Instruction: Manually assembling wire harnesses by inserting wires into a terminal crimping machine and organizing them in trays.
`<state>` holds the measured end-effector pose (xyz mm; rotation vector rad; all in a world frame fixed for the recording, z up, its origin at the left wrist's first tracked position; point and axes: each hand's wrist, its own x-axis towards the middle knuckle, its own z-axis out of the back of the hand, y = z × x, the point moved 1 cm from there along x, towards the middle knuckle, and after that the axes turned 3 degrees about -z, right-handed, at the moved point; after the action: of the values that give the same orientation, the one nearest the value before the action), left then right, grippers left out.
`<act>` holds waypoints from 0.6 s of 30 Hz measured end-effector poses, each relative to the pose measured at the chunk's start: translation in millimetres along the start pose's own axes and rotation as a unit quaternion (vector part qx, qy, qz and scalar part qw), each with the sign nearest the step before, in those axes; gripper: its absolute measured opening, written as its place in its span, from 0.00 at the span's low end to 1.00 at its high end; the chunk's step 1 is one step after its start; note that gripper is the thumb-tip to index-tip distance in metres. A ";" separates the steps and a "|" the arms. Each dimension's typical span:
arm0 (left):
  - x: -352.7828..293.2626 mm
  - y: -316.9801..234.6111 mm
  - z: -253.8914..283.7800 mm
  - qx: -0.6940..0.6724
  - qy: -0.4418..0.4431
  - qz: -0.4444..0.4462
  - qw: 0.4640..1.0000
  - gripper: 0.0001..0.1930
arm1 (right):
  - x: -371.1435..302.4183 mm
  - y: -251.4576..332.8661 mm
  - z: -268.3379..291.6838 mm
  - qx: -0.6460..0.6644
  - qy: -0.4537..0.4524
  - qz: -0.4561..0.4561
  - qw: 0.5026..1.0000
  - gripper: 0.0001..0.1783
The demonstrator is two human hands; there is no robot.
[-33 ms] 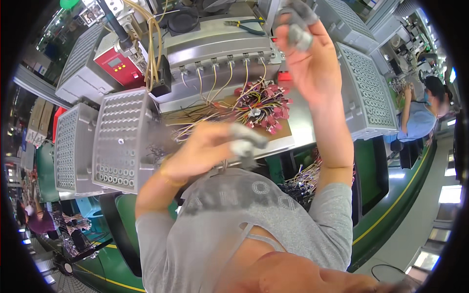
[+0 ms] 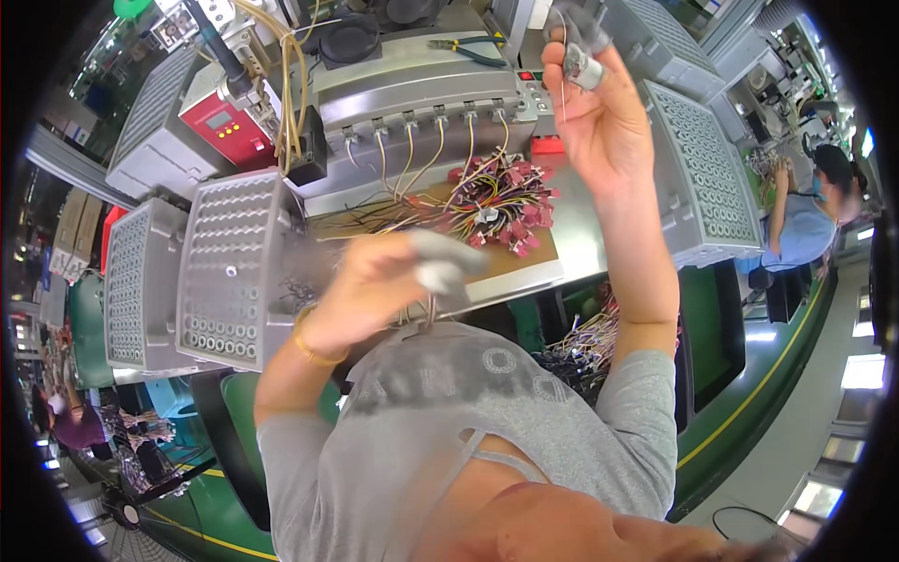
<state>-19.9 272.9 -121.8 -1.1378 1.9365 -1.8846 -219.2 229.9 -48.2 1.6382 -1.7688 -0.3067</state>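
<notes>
The hands are apart: the right hand (image 2: 607,131), raised over the surface's (image 2: 582,239) right end, has fingers and thumb drawn close with a thin pale wire (image 2: 564,98) beside them, though whether it is pinched I cannot tell; the left hand (image 2: 370,281), blurred (pale finger cots (image 2: 588,73) cap fingertips on both), curls above the near edge, its grip unclear. The red-connector wire bundle (image 2: 506,201) lies between, near that edge.

1. There's the tabletop (image 2: 582,234), bare metal gleaming at the right!
2. A brown sheet (image 2: 510,269) lies flat across it!
3. And sprawled over that sheet, a tangled wire bundle (image 2: 496,200) with dark-red connectors (image 2: 543,216)!
</notes>
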 end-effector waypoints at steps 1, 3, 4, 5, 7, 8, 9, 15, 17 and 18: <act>-1.3 -2.6 -2.3 0.033 -0.054 -0.067 0.996 0.33 | -1.8 -4.5 0.5 0.028 0.043 -0.014 0.999 0.27; 1.5 1.5 -11.1 0.156 -0.205 -0.098 0.961 0.37 | -21.3 -31.3 -5.6 -0.099 0.013 -0.098 0.990 0.33; 2.0 2.4 -15.2 0.174 -0.203 -0.066 0.961 0.36 | -32.8 -45.0 -11.7 -0.057 0.043 -0.152 0.986 0.28; 3.5 4.7 -20.6 0.152 -0.175 -0.005 0.973 0.34 | -44.0 -59.1 -18.9 0.019 0.085 -0.189 0.978 0.22; 3.1 7.8 -29.4 0.075 -0.104 -0.003 0.992 0.26 | -51.1 -62.3 -17.1 -0.016 0.119 -0.130 0.984 0.23; 0.6 9.8 -31.9 0.044 -0.090 0.017 0.995 0.21 | -50.3 -59.2 -12.1 -0.062 0.134 -0.054 0.988 0.24; -6.5 10.1 -30.7 0.029 -0.099 0.093 0.990 0.17 | -48.5 -47.2 0.8 -0.139 0.107 -0.050 0.983 0.24; -92.4 -26.4 8.6 0.244 -0.021 0.203 0.948 0.13 | -14.7 20.4 140.8 -0.206 0.090 0.030 0.974 0.20; -140.5 -68.0 17.5 0.187 -0.138 0.180 0.956 0.16 | 11.7 17.1 199.1 -0.436 -0.038 -0.010 0.899 0.16; -163.5 -82.9 17.1 0.304 -0.234 0.048 0.922 0.18 | 27.5 10.0 227.9 -0.548 -0.100 -0.018 0.830 0.14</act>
<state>133.0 374.2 -106.5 -1.1193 1.0275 -1.7552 -368.2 142.1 -199.5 0.7850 -1.2355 -1.2745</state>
